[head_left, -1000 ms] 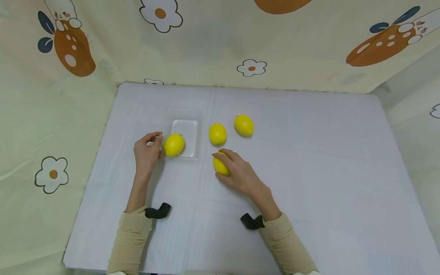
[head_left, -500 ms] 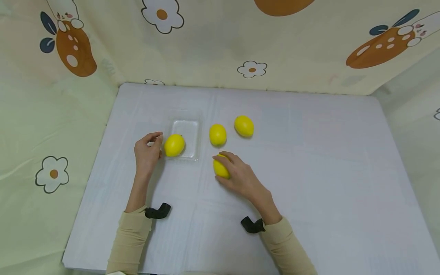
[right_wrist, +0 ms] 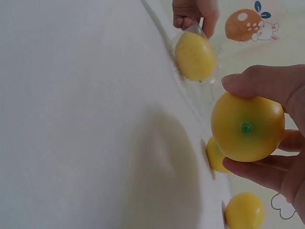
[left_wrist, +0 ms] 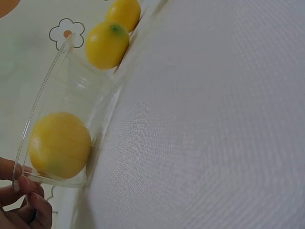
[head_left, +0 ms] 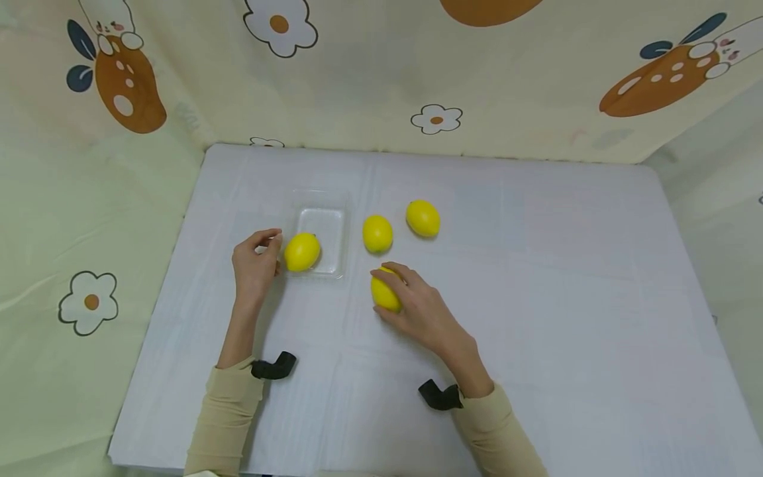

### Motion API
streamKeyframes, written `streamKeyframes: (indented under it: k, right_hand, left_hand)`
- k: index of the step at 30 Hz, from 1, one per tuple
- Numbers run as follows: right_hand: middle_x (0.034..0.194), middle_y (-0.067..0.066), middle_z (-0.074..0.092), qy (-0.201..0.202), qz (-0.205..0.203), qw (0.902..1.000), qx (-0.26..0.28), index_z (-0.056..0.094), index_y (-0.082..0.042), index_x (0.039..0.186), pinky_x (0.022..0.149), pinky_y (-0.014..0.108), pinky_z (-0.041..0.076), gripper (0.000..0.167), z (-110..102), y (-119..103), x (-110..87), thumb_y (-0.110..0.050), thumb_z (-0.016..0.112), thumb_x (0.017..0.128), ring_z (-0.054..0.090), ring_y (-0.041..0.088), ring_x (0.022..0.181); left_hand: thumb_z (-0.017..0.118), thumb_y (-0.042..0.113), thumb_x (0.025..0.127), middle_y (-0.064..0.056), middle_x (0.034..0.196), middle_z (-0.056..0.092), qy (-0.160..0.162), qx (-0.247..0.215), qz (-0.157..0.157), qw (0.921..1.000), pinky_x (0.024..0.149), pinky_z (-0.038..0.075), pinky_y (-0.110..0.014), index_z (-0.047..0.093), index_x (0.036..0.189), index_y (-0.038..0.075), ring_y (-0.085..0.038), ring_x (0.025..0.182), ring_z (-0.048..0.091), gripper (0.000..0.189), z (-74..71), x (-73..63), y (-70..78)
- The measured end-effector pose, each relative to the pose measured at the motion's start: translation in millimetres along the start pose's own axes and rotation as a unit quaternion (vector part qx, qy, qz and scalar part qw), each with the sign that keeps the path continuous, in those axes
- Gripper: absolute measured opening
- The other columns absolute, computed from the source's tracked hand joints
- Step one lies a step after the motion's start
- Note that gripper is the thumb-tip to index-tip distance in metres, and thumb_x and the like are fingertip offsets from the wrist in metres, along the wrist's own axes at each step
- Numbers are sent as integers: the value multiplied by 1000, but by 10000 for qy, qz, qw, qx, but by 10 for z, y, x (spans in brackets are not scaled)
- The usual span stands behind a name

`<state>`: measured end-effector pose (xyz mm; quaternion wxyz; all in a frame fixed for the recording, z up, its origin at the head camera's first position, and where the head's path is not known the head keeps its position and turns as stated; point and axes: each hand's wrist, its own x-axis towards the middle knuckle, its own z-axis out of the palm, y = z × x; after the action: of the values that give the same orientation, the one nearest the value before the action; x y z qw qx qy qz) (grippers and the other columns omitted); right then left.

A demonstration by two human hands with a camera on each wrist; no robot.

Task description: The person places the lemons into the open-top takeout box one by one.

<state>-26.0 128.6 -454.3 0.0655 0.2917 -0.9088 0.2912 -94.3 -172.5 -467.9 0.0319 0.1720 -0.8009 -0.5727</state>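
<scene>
My left hand (head_left: pixel 253 268) pinches the near-left rim of a clear plastic container (left_wrist: pixel 78 78) between thumb and fingers. Inside the container, at its near-left end, lies one yellow lemon (head_left: pixel 302 252). To the right, my right hand (head_left: pixel 426 315) grips another lemon (right_wrist: pixel 248 126) between thumb and fingers. A shadow on the table in the right wrist view shows this lemon is held above the surface. Beyond that hand, two more lemons lie on the table: one (head_left: pixel 377 234) close to the container's right side, the other (head_left: pixel 423 218) farther back and to the right.
A white-covered table (head_left: pixel 536 298) carries everything. Patterned cloth (head_left: pixel 357 79) hangs along its back and sides. Each wrist wears a black mount, one on the left (head_left: pixel 274 366) and one on the right (head_left: pixel 440 395).
My right hand, with the lemon in it, has shifted slightly toward my body. The left hand, the container and the other lemons have stayed in place.
</scene>
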Motion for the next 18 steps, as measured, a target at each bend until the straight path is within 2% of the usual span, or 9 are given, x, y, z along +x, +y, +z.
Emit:
streamKeyframes:
  k: [10, 18]
  right_hand:
    - [139, 16, 58, 126, -223, 9996, 125, 60, -10, 135, 85, 36, 62, 58, -95, -106, 18, -19, 86, 84, 65, 30, 113]
    - [138, 18, 58, 281, -505, 9983, 97, 60, -9, 136, 85, 35, 62, 58, -181, -188, 122, -18, 86, 84, 65, 28, 109]
  left_hand:
    - [64, 22, 102, -6, 94, 57, -8, 12, -45, 10000, 50, 50, -16, 73, 123, 2, -9, 46, 49, 30, -11, 1, 1]
    - [65, 22, 102, -8, 97, 58, -61, -2, -87, 9999, 51, 50, -15, 73, 123, 1, -5, 46, 50, 31, -18, -1, 14]
